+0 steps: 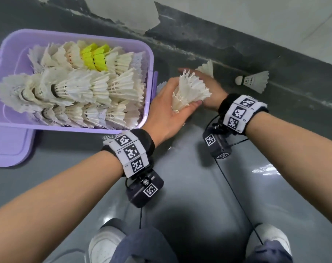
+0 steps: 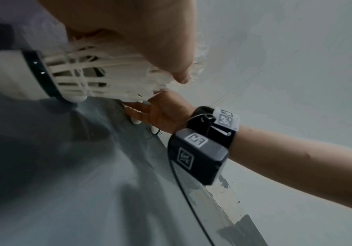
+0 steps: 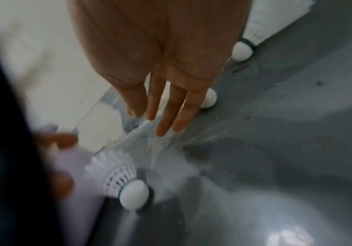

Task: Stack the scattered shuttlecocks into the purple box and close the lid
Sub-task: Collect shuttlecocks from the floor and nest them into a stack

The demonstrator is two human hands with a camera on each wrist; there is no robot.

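Note:
The purple box (image 1: 150,54) sits on the floor at the left, packed with rows of white shuttlecocks (image 1: 72,88) and a few yellow ones (image 1: 95,56). Its lid (image 1: 9,147) lies open beside it. My left hand (image 1: 182,99) grips a nested stack of white shuttlecocks (image 1: 191,86) just right of the box; the stack's cork (image 2: 2,74) shows in the left wrist view. My right hand (image 1: 208,80) reaches flat behind the stack, fingers (image 3: 164,108) straight, holding nothing. A loose shuttlecock (image 1: 206,69) lies by its fingers, its cork (image 3: 208,98) peeking out under them.
Another white shuttlecock (image 1: 254,81) lies on the grey floor along the wall base. A mesh-skirted shuttlecock (image 3: 128,183) rests next to the box's right side. The peeling wall (image 1: 256,25) runs close behind. My shoes (image 1: 104,243) are at the bottom edge.

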